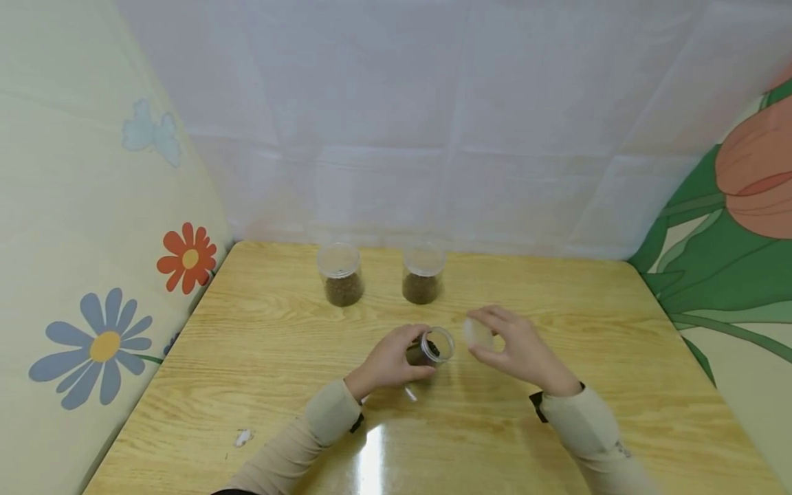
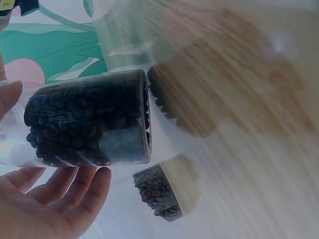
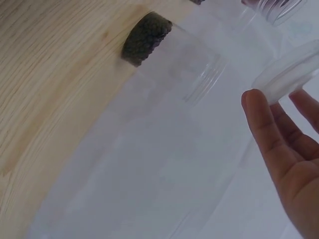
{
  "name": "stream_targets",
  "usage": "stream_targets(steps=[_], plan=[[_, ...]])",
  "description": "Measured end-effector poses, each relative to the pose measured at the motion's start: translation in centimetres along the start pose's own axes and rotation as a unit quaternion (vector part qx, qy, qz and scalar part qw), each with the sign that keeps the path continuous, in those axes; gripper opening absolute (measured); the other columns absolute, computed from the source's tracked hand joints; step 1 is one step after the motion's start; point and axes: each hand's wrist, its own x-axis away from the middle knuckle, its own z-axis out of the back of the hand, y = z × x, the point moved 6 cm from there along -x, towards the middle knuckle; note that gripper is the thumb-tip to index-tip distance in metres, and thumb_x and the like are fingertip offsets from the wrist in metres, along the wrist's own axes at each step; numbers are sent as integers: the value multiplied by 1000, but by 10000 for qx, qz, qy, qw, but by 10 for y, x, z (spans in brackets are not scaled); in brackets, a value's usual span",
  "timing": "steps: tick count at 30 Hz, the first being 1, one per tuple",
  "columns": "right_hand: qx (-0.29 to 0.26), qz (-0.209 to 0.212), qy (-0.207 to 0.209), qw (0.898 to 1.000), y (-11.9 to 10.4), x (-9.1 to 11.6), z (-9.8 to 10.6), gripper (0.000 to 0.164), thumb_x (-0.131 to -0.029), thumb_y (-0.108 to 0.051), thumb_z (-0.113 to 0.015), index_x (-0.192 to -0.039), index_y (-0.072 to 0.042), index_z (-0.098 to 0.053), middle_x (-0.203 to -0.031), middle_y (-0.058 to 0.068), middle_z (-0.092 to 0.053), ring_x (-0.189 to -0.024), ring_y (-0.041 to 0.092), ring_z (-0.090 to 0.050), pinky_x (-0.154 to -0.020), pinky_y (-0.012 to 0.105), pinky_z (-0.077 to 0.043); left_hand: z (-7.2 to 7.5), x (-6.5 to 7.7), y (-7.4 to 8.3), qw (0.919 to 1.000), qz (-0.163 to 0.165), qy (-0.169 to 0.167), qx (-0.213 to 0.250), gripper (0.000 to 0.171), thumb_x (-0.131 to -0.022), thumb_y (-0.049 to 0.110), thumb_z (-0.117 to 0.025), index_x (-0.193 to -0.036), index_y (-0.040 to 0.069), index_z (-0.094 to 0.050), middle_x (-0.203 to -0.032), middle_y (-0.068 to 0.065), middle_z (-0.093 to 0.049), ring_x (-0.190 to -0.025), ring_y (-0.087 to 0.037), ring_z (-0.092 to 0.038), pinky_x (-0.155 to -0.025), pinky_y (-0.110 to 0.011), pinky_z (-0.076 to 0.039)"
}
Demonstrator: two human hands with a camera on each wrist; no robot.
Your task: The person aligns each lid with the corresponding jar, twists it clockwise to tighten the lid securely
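Note:
My left hand (image 1: 391, 356) grips a clear jar (image 1: 417, 352) partly filled with dark beans that look like coffee beans. The jar's round mouth has no lid on it and faces up, tilted to the right. In the left wrist view, the beans (image 2: 89, 122) show through the wall, with fingers below the jar and part of a digit at its left. To the right of the jar, my right hand (image 1: 518, 347) pinches a clear round lid (image 1: 478, 335) by its edge, apart from the jar. The lid (image 3: 291, 72) is partly cut off in the right wrist view.
Two more clear jars, a left one (image 1: 342, 278) and a right one (image 1: 423, 278), stand upright near the table's back edge with dark contents in their lower parts. The wooden table (image 1: 260, 344) meets a white cloth (image 1: 371, 137) behind and flower-printed cloths at both sides.

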Motion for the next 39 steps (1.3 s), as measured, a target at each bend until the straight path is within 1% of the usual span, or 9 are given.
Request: stream_targets(steps=[6,10,14,18,24,27,32,36,39], plan=[[-163,251,41,9995,-9,-1,-6,49,-77,-19,-73,-121,-6,-57,-112,9,-58,-88,17,-57,-65,28,-49,-1,-1,1,10000,-32,-10,-33,57,-75,24,-76,-121,1,-51,-112,-9,-58,-100,-19,-55,-87,-33,-45],[-221,480,120,9985,-14,-3,-9,49,-75,-16,-74,-120,-5,-57,-111,9,-58,-87,17,-57,-64,27,-49,-1,-1,3,9999,-34,-8,-130,57,-74,24,-76,-121,2,-51,-110,-6,-58,-98,-18,-55,-87,-33,-45],[-228,642,121,9976,-18,-4,-11,50,-74,-15,-74,-119,-2,-57,-110,11,-58,-84,17,-57,-63,29,-50,-1,-1,4,9997,-13,-11,-260,57,-73,25,-77,-120,3,-52,-108,-6,-58,-98,-18,-54,-86,-34,-45],[-179,642,12,9978,-21,-6,-14,49,-75,-17,-74,-119,-2,-57,-112,12,-58,-82,16,-57,-63,29,-50,-1,-1,5,9995,25,-16,-299,56,-74,25,-76,-120,4,-52,-107,-5,-58,-97,-18,-54,-85,-34,-45],[-134,578,-116,9982,-22,-8,-16,49,-76,-18,-73,-120,-2,-56,-114,15,-58,-87,21,-59,-66,29,-51,-1,-1,6,9993,54,16,-382,55,-74,27,-76,-119,6,-53,-105,-4,-58,-95,-17,-53,-85,-33,-45],[-137,549,-175,9982,-22,-9,-18,49,-77,-18,-73,-119,-1,-57,-114,15,-58,-91,24,-59,-69,32,-52,-1,-2,6,9988,40,39,-486,55,-74,28,-76,-119,7,-54,-104,-3,-58,-96,-17,-53,-85,-33,-45],[-128,593,-268,9978,-23,-10,-21,48,-77,-21,-73,-118,-1,-57,-115,16,-58,-100,30,-57,-78,41,-51,-1,-2,8,9982,89,43,-596,57,-73,30,-76,-121,8,-53,-106,-4,-58,-97,-18,-53,-85,-33,-45],[-110,652,-329,9973,-24,-11,-23,50,-77,-22,-73,-119,-1,-57,-115,16,-58,-98,28,-58,-76,39,-51,-3,-2,8,9979,166,29,-628,60,-74,30,-76,-124,7,-52,-109,-5,-58,-99,-19,-53,-86,-35,-45],[-113,619,-408,9972,-23,-11,-26,51,-77,-23,-73,-120,-2,-56,-114,15,-58,-97,27,-59,-75,38,-52,-4,-2,7,9975,153,39,-683,60,-74,31,-75,-124,7,-52,-110,-6,-58,-100,-19,-53,-87,-35,-45]])
